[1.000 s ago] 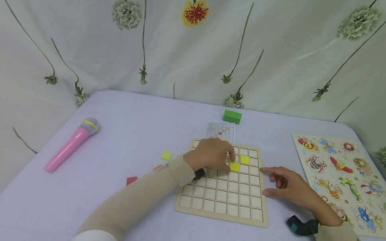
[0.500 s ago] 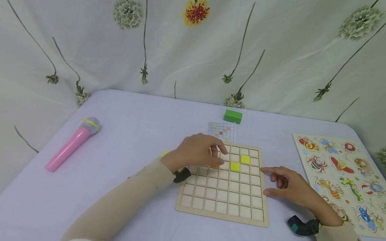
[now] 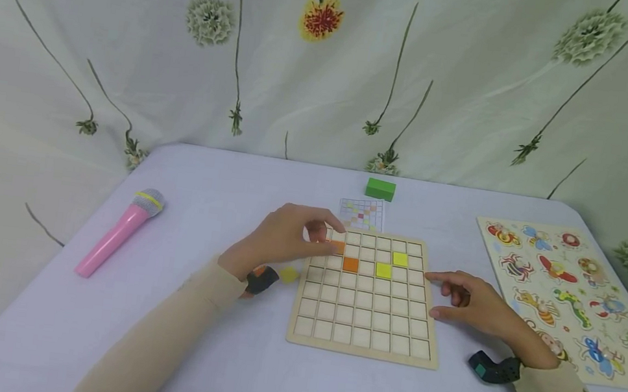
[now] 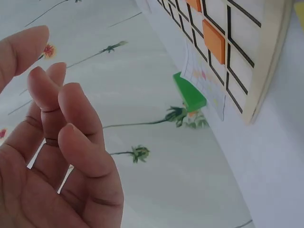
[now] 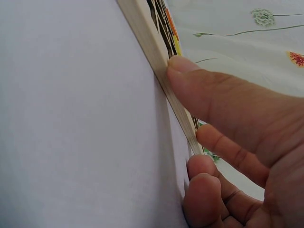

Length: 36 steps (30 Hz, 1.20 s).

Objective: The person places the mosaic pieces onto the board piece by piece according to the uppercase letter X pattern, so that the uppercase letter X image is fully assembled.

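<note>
A wooden grid board (image 3: 362, 353) lies flat on the table. Two yellow squares (image 3: 384, 270) and two orange squares (image 3: 350, 264) sit in its cells. Over the board's upper left corner hovers my left hand (image 3: 285, 235), thumb and fingers apart. Nothing is between them in the left wrist view, where the orange squares (image 4: 213, 42) lie beyond the hand (image 4: 76, 142). My right hand (image 3: 468, 300) touches the board's right edge with thumb and forefinger; the right wrist view shows the thumb (image 5: 204, 88) against the board's wooden side (image 5: 152, 57).
Behind the board lie a coloured grid card (image 3: 361, 213) and a green block (image 3: 381, 189). A pink microphone (image 3: 124, 228) is at the left, an insect puzzle board (image 3: 566, 299) at the right. A loose yellow piece (image 3: 288, 275) shows beside my left wrist.
My left hand has drawn back leftward from beside the yellow squares, uncovering two orange squares on the board. My left forearm now covers most loose pieces at the left. The right hand stays put.
</note>
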Each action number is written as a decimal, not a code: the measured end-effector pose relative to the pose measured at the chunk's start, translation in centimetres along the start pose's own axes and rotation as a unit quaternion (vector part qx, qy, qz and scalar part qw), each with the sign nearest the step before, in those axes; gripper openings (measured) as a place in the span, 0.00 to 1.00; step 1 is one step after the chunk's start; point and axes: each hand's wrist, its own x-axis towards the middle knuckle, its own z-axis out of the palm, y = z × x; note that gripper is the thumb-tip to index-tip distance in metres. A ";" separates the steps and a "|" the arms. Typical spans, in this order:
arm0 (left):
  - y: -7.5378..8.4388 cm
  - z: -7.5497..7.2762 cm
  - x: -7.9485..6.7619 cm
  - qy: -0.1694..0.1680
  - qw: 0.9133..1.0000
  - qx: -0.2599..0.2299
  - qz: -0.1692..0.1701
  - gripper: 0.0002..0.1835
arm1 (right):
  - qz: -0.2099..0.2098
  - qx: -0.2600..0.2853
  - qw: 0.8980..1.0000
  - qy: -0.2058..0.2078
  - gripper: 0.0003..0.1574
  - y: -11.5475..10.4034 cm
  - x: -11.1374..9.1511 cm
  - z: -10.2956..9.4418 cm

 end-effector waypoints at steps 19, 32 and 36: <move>-6.2 -4.7 -4.8 -0.105 0.991 -0.077 -0.040 0.18 | -0.007 0.002 1.000 0.002 0.37 0.2 0.1 0.1; -10.5 -8.3 -9.2 -0.243 0.953 -0.113 -0.139 0.17 | -0.008 0.007 1.000 -0.001 0.36 0.1 0.0 0.0; -10.5 -8.4 -9.9 -0.262 0.944 -0.115 -0.162 0.19 | -0.005 0.006 1.000 -0.002 0.36 0.1 0.0 0.0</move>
